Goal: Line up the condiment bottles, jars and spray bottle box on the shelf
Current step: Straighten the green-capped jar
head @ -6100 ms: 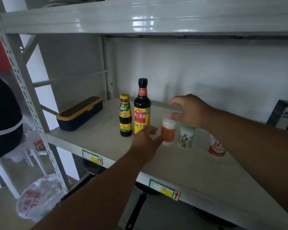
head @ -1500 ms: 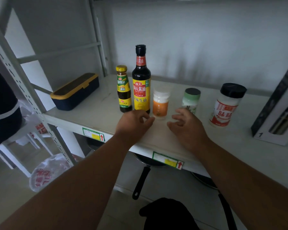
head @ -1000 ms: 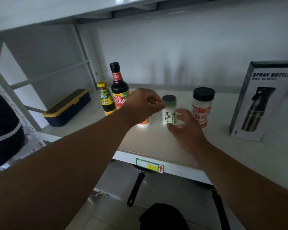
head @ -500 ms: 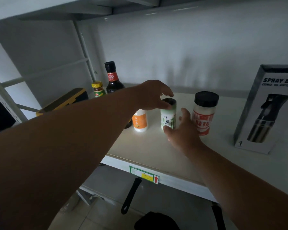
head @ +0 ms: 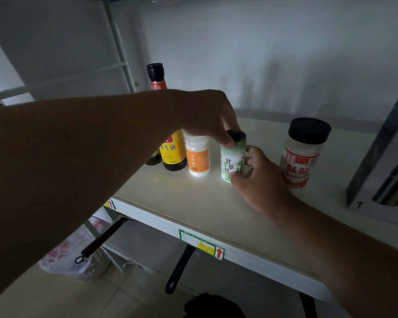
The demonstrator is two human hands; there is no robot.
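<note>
Both hands grip green jar (head: 232, 160) | white granules, red-label jar (head: 302, 154)

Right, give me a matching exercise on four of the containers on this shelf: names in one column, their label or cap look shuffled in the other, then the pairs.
Things:
1. Tall bottle
2. Jar beside the tall bottle
3. Jar held by both hands
4. Jar nearest the spray bottle box

Looks:
A. Wide black cap, red and white label
B. Green and white label with dark characters
C. Orange label, white body
D. Dark glass, yellow label, black cap

Pairs: 1-D, 2-C, 3-B, 4-A
</note>
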